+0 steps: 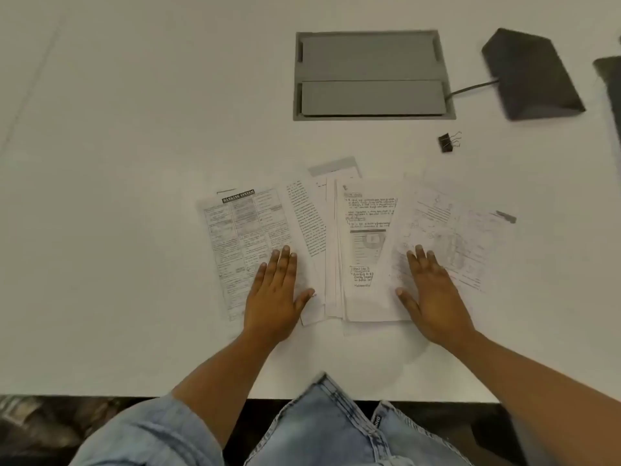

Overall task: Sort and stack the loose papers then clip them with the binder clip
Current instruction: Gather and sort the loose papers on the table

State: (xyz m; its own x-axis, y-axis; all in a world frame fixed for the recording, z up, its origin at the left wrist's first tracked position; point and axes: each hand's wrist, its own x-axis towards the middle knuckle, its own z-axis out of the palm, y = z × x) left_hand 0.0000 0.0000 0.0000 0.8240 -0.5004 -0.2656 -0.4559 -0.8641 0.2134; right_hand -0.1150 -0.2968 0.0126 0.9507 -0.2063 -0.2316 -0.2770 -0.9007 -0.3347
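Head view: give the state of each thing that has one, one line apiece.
Loose white printed papers, fanned out, unstacked, unclipped.
Small black metal binder clip, lying apart from them, holding nothing.
Left hand, open, flat on the papers' left side.
Right hand, open, flat on their right side.
Grey rectangular table hatch, lids closed.

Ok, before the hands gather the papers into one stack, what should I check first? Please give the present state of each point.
1. Hands free: left hand and right hand lie flat on the papers, holding nothing: ok.
2. Papers stacked: they lie fanned out, overlapping: not ok.
3. Clip free: the clip lies alone on the table, beyond the papers: ok.
4. Sheet order: print too blurred: cannot tell.
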